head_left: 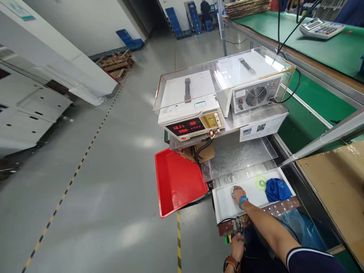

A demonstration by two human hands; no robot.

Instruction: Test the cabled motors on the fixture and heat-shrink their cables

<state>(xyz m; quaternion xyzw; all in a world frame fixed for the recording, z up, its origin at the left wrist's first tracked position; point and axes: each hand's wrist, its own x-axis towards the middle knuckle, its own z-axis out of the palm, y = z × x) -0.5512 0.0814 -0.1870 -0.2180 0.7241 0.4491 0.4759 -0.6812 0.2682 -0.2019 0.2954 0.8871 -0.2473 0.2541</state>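
Observation:
My right hand (239,194), with a blue band at the wrist, reaches into a white tray (218,206). Its fingers are closed around a small pale grey round object (232,192), mostly hidden by them. Below the tray's front edge, my left hand (237,245), with a brown-strapped watch, has its fingers curled just under a metal clamp-like fixture (237,224) on a brown strip. Whatever those fingers hold is too small to make out. Small green and yellow pieces (228,238) show beside them. A yellow-green ring-shaped item (261,183) and a blue cloth (277,189) lie in the tray.
A red bin (182,182) stands left of the tray. Above are a power supply (189,123) with a red display and a second unit (253,94) under a clear cover. A metal post (324,138) and cardboard (338,178) stand to the right, below a green bench (295,45).

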